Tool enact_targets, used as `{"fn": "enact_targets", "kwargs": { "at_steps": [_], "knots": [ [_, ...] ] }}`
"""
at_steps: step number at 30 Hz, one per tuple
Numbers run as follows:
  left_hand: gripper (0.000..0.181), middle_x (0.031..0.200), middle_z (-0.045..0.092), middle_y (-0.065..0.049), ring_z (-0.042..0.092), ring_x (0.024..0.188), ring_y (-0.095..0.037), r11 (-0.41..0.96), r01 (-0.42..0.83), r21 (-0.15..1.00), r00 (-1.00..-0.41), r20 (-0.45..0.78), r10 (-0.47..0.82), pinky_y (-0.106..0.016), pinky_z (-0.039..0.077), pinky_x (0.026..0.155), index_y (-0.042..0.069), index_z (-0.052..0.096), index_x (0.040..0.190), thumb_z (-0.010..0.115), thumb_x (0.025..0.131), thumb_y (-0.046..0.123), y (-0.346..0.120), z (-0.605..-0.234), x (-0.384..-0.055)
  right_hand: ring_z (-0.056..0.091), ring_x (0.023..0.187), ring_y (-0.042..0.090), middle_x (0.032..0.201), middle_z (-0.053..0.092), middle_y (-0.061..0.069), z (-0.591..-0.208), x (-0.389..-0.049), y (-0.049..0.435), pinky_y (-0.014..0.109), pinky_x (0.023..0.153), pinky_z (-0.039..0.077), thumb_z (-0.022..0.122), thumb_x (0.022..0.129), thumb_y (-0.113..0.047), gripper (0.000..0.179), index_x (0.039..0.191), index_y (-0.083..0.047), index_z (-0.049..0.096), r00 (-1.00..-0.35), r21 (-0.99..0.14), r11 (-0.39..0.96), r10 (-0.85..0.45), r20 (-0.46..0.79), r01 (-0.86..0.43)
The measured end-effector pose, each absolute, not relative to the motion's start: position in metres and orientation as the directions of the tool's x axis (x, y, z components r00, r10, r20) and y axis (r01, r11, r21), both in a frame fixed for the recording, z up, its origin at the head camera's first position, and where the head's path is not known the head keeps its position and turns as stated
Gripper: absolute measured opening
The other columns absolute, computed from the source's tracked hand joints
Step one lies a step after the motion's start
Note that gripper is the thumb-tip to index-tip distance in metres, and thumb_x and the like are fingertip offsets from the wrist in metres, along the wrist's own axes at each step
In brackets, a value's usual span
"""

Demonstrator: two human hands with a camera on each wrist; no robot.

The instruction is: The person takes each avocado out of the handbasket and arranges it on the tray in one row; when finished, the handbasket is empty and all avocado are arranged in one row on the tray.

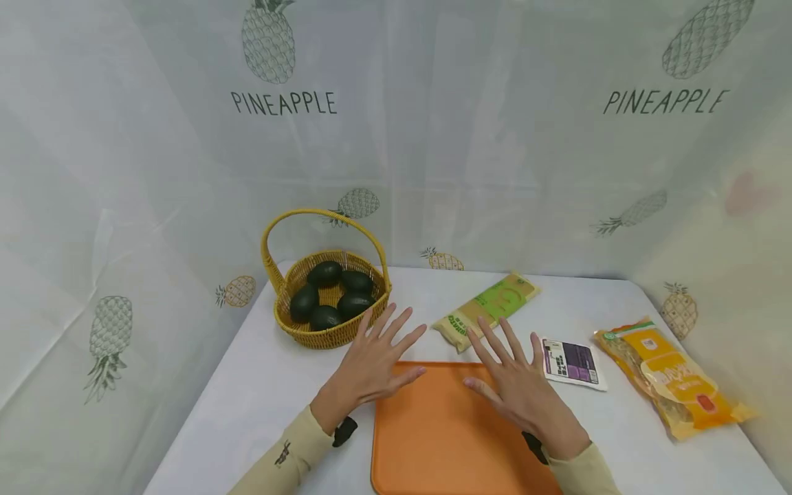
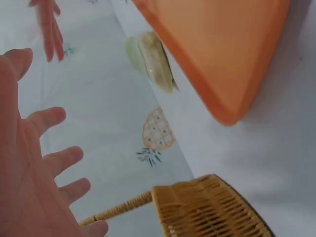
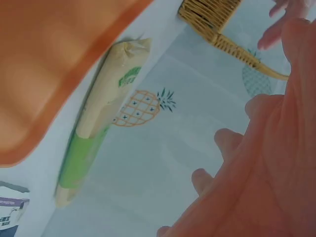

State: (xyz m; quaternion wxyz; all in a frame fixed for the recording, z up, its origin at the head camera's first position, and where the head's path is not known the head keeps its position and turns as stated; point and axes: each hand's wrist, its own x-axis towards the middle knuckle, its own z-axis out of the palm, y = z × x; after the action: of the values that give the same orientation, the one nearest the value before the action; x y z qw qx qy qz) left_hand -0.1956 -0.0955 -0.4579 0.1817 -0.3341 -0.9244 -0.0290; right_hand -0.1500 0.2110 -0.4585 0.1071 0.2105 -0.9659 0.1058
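My left hand (image 1: 376, 364) hovers with spread fingers over the left edge of an orange tray (image 1: 445, 433), holding nothing. My right hand (image 1: 520, 385), also spread and holding nothing, is above the tray's right part. Just beyond the left fingertips stands a yellow wicker basket (image 1: 334, 337) with a tall handle and several dark green avocados (image 1: 324, 273) inside. Past the right fingertips lies a long beige and green noodle packet (image 1: 489, 309). To the right of that hand is a small white and purple packet (image 1: 572, 363).
An orange and clear food bag (image 1: 674, 378) lies near the right edge of the white table (image 1: 247, 426). A pale curtain (image 1: 445, 158) printed with pineapples rises behind the table and along both sides.
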Motion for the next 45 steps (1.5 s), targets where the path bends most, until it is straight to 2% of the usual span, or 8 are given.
{"fn": "enact_targets", "kwargs": {
  "at_steps": [6,11,17,27,33,37,40,45],
  "knots": [
    [0.070,0.176,0.033,-0.007,0.028,0.164,-0.040,0.810,0.583,0.063,-0.783,0.312,0.539,-0.073,0.023,0.128,0.031,0.041,0.166,0.052,0.105,0.065,-0.119,-0.454,-0.202,0.033,0.154,0.047,0.175,0.030,0.015,-0.465,-0.146,0.221,0.077,0.117,0.032,0.060,0.106,-0.051,0.081,0.172,-0.020,0.026,-0.906,-0.163,0.907,-0.341,0.251,-0.387],
    [0.065,0.169,0.044,-0.014,0.041,0.155,-0.045,0.836,0.526,0.157,-0.838,0.265,0.478,-0.073,0.035,0.121,0.024,0.042,0.166,0.054,0.109,0.053,-0.146,-0.440,-0.213,0.049,0.119,0.044,0.139,0.051,0.027,-0.474,-0.143,0.237,0.059,0.098,0.052,0.065,0.107,-0.029,0.072,0.167,-0.004,0.033,-0.930,-0.170,0.928,-0.289,0.229,-0.331],
    [0.062,0.157,0.056,-0.021,0.055,0.140,-0.050,0.877,0.423,0.229,-0.900,0.216,0.378,-0.073,0.046,0.110,0.013,0.047,0.162,0.063,0.108,0.038,-0.178,-0.415,-0.225,0.047,0.105,0.046,0.120,0.048,0.030,-0.480,-0.141,0.260,0.057,0.077,0.054,0.062,0.109,-0.028,0.068,0.158,0.011,0.038,-0.978,-0.239,0.948,-0.199,0.060,-0.208],
    [0.048,0.144,0.064,-0.025,0.063,0.127,-0.049,0.900,0.330,0.284,-0.944,0.103,0.313,-0.063,0.052,0.108,0.002,0.058,0.150,0.066,0.106,0.017,-0.213,-0.401,-0.244,0.046,0.096,0.044,0.111,0.044,0.030,-0.485,-0.137,0.276,0.057,0.079,0.052,0.060,0.110,-0.035,0.078,0.155,0.022,0.029,-0.970,-0.316,0.945,-0.151,-0.190,-0.085],
    [0.045,0.139,0.067,-0.022,0.065,0.122,-0.049,0.911,0.334,0.242,-0.942,0.063,0.329,-0.059,0.058,0.095,0.004,0.063,0.145,0.071,0.102,0.007,-0.214,-0.416,-0.258,0.063,0.098,0.044,0.113,0.058,0.034,-0.503,-0.139,0.290,0.062,0.084,0.056,0.062,0.108,-0.029,0.069,0.156,0.014,0.036,-0.972,-0.343,0.928,-0.199,-0.126,-0.146],
    [0.041,0.137,0.068,-0.020,0.063,0.120,-0.050,0.923,0.330,0.198,-0.942,0.012,0.334,-0.056,0.060,0.086,0.008,0.070,0.137,0.074,0.097,-0.001,-0.212,-0.419,-0.262,0.068,0.087,0.029,0.103,0.070,0.022,-0.515,-0.139,0.296,0.057,0.081,0.059,0.063,0.105,-0.014,0.057,0.153,0.009,0.043,-0.965,-0.348,0.918,-0.241,-0.106,-0.191],
    [0.036,0.134,0.070,-0.017,0.062,0.121,-0.047,0.917,0.334,0.216,-0.937,-0.025,0.348,-0.056,0.059,0.094,0.008,0.073,0.128,0.075,0.095,-0.005,-0.210,-0.420,-0.266,0.061,0.078,0.019,0.094,0.072,0.010,-0.514,-0.138,0.295,0.049,0.075,0.058,0.061,0.104,-0.008,0.057,0.156,0.003,0.043,-0.959,-0.374,0.918,-0.212,-0.185,-0.131],
    [0.039,0.138,0.069,-0.016,0.060,0.132,-0.043,0.917,0.314,0.246,-0.931,-0.109,0.348,-0.055,0.055,0.108,0.008,0.072,0.129,0.076,0.093,-0.007,-0.209,-0.420,-0.273,0.061,0.075,0.017,0.095,0.075,0.014,-0.506,-0.139,0.292,0.047,0.072,0.057,0.061,0.102,-0.004,0.057,0.156,0.006,0.043,-0.959,-0.386,0.916,-0.199,-0.203,-0.109]
  ]
}}
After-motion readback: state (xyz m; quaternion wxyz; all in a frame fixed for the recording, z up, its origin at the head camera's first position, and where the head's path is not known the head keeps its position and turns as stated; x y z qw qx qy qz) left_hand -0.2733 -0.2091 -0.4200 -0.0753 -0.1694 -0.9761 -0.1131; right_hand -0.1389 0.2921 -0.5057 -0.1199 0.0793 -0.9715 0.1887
